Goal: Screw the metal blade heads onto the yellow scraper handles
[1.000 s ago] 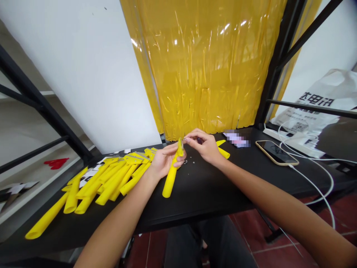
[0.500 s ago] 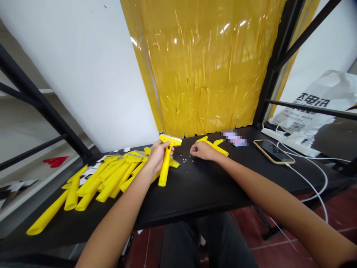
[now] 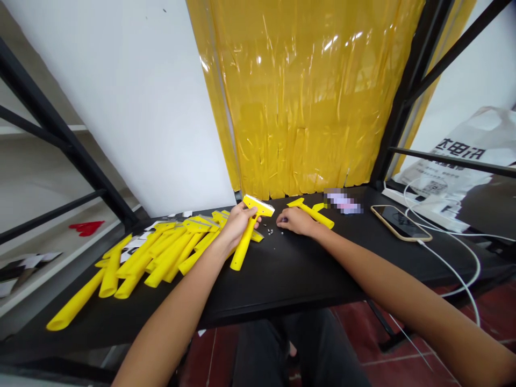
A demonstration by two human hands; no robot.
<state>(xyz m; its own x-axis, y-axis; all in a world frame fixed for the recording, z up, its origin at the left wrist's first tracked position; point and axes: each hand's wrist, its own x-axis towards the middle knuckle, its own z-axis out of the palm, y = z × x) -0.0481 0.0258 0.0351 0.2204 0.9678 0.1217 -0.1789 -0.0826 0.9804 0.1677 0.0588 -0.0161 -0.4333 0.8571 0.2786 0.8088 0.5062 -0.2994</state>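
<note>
My left hand (image 3: 241,221) is closed around a yellow scraper (image 3: 244,244), near where its handle meets the wide head. A silvery strip runs along the head's upper edge, and the handle slants down toward me. To the right, my right hand (image 3: 293,221) is low at the black tabletop with its fingers curled together; what they pinch, if anything, is hidden. Just left of those fingertips lie several small metal nuts or screws (image 3: 270,232). Behind my right hand rests another yellow scraper (image 3: 320,217), partly covered by the hand.
A pile of yellow scrapers (image 3: 161,252) covers the table's left side. At right are a phone (image 3: 401,222) with a white cable (image 3: 455,274) and a white plastic bag (image 3: 451,161). Yellow strip film (image 3: 298,107) hangs behind, between black frame posts (image 3: 395,107).
The scraper in my left hand has tilted, its head now sloping down to the right. My right hand stays low beside the small metal parts. The whole view has shifted slightly.
</note>
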